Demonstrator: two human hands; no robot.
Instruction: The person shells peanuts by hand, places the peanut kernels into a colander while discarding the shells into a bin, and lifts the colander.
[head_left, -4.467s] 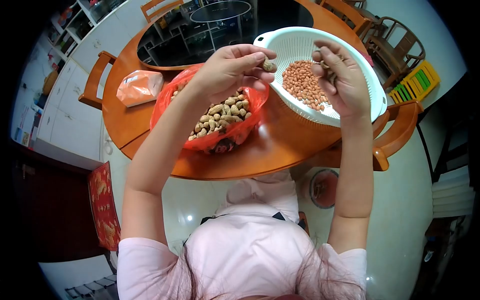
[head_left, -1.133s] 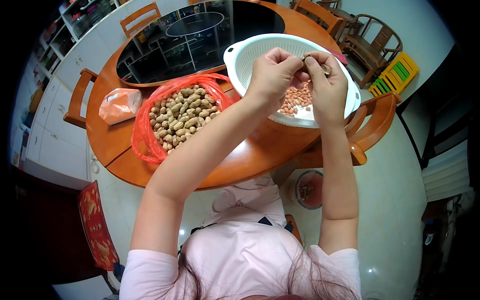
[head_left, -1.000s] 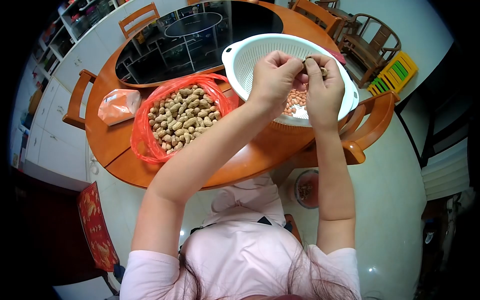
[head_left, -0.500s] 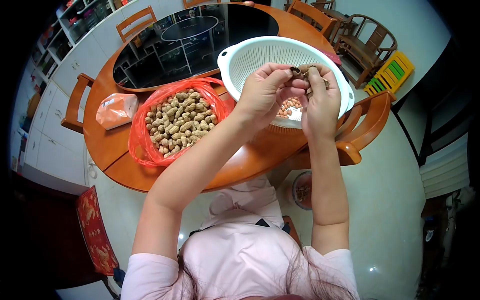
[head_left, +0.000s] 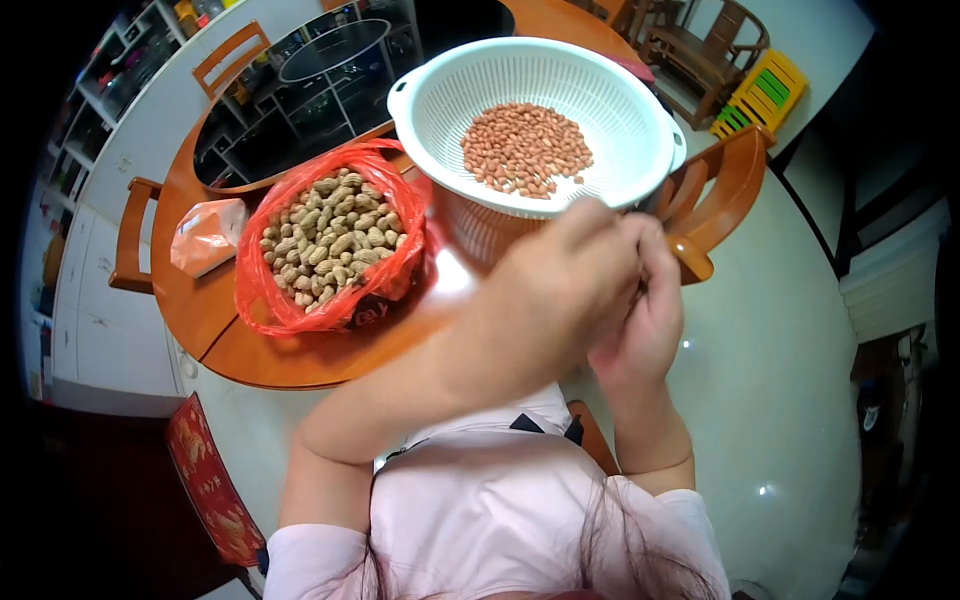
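Observation:
My left hand (head_left: 565, 275) is smeared by motion in front of the colander's near right side, its fingers hidden from me. Against it, my right hand (head_left: 640, 310) is closed with curled fingers. A small dark bit of peanut shell (head_left: 640, 285) shows between the hands; the rest of what they hold is hidden. Behind them stands a white colander (head_left: 425, 140) with many shelled reddish peanuts (head_left: 525, 148) at its bottom. To the left, an open red plastic bag (head_left: 400, 270) is full of unshelled peanuts (head_left: 330, 235).
The round wooden table (head_left: 215, 335) carries a black glass turntable (head_left: 300, 115) at the back. An orange-and-white packet (head_left: 207, 235) lies left of the bag. A wooden chair (head_left: 720, 210) stands close on the right, with yellow-green folded stools (head_left: 765, 92) beyond.
Both hands have come down and toward me from over the colander, where they held opened peanut shells. The peanuts inside it now show fully. The view has shifted a little.

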